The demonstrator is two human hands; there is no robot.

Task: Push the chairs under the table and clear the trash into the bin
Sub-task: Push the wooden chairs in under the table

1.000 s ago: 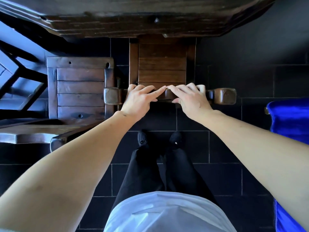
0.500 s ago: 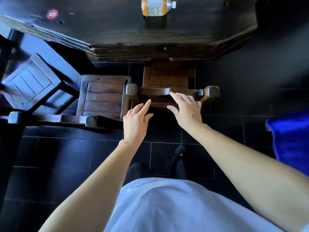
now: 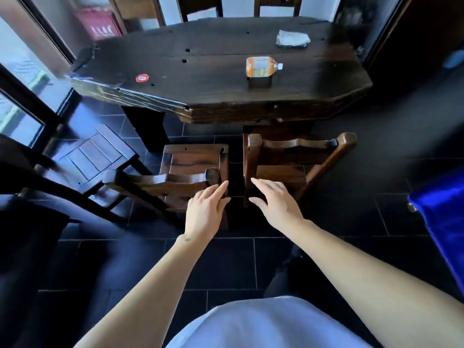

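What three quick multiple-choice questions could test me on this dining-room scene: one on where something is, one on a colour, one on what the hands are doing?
1. Where is the bottle?
A. On the floor
B. Lying on the table
C. On a chair seat

2. What colour is the bottle's label?
A. Orange
B. Green
C. Black

3. What are the left hand and right hand doing?
A. Both gripping the bottle
B. One holding the crumpled tissue
C. Both open and empty, near the chair backs

Answers: 1 B, it lies on its side on the dark tabletop. 2 A, the label is plainly orange. 3 C, the fingers are spread with nothing in them, the left by the left chair, the right by the right chair.
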